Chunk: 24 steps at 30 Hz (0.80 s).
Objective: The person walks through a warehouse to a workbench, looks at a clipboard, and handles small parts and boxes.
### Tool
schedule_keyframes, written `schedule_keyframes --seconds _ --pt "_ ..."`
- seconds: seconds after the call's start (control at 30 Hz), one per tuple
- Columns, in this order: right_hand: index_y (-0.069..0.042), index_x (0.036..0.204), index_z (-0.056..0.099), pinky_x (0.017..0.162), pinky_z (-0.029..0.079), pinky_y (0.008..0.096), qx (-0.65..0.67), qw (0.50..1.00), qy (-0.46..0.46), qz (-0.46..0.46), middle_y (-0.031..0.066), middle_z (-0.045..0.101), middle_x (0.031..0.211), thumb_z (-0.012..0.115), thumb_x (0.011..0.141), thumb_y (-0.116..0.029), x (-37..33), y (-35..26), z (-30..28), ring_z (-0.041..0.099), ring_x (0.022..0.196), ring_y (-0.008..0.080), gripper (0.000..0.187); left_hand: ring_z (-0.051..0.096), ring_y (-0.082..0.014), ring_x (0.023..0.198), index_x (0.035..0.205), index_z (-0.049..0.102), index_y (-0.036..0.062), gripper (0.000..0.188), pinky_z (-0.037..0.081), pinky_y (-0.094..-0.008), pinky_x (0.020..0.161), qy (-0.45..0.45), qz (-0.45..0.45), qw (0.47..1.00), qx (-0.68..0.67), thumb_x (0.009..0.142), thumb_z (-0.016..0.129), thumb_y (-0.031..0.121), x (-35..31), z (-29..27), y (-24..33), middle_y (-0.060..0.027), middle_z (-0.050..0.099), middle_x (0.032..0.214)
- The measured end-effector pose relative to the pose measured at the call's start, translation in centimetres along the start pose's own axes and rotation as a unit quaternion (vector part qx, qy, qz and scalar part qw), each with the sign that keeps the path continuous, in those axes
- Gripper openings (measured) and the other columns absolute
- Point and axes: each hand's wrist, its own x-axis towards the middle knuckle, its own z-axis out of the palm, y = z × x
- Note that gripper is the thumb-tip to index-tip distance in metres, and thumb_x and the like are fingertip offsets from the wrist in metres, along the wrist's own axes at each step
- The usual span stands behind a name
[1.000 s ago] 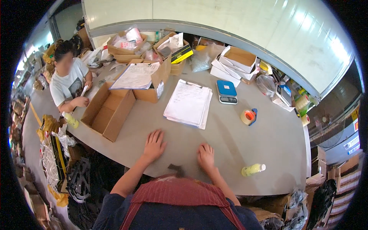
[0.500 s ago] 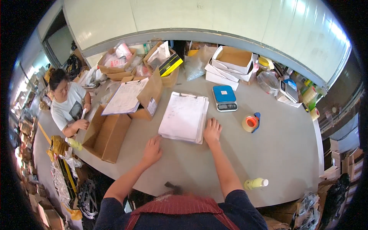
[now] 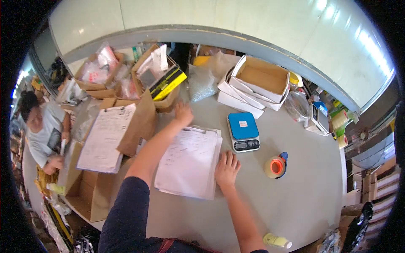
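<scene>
A stack of written sheets on a clipboard [image 3: 187, 162] lies on the table in front of me. My left hand [image 3: 184, 114] reaches past its top left corner, near an open carton; its fingers are slightly blurred, look apart, and nothing shows in them. My right hand [image 3: 228, 169] rests with spread fingers at the right edge of the sheets, holding nothing. Beyond it stands a small digital scale with a blue top [image 3: 243, 125]. To the right of the scale is a roll of clear tape [image 3: 276, 167] with an orange core and a blue cutter.
A second clipboard with sheets [image 3: 107, 139] leans on cardboard boxes [image 3: 103, 192] at left. Cartons of bagged goods [image 3: 99, 84], a yellow-black box [image 3: 168, 82] and white box trays [image 3: 260, 78] line the back. A yellow-green bottle [image 3: 276, 240] lies near right. A person [image 3: 44, 130] works at far left.
My left hand has moved from the sheets' lower left corner up past their top edge. My right hand stays by the right edge. The view has shifted, so objects appear displaced.
</scene>
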Motion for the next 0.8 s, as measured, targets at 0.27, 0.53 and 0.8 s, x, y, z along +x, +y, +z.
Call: schedule_keyframes --seconds 0.27,0.53,0.8 --pt "-0.005 0.129 0.052 0.103 0.032 0.0568 0.011 1.0 -0.006 0.007 0.0162 0.049 0.138 0.056 0.085 -0.021 0.6 0.1 0.4 0.043 0.129 0.0379 0.048 0.055 -0.0477 0.111 0.101 0.067 -0.0068 0.035 0.04 -0.0505 0.101 0.016 -0.182 0.968 -0.172 0.081 0.054 0.019 12.0 10.1 -4.1 -0.0314 0.062 0.114" --pt "-0.003 0.137 0.048 0.104 0.034 0.0516 0.003 1.0 0.017 0.022 0.0134 0.051 0.138 0.056 0.086 -0.022 0.4 -1.2 0.8 0.045 0.129 0.0332 0.054 0.055 -0.0165 0.073 0.096 0.075 0.0062 0.022 0.043 -0.0324 0.068 0.123 -0.277 0.788 -0.535 0.091 0.063 0.023 4.7 4.1 -3.1 -0.0051 0.065 0.078" --pt "-0.004 0.131 0.053 0.108 0.032 0.054 -0.009 0.999 0.044 0.026 0.0126 0.054 0.136 0.052 0.089 -0.021 -0.3 -0.1 1.3 0.047 0.129 0.0324 0.046 0.061 -0.0149 0.087 0.1 0.072 -0.0019 0.026 0.049 -0.0315 0.085 -0.181 -0.248 0.636 -0.708 0.095 0.062 0.022 -23.0 -16.6 5.9 -0.006 0.07 0.096"
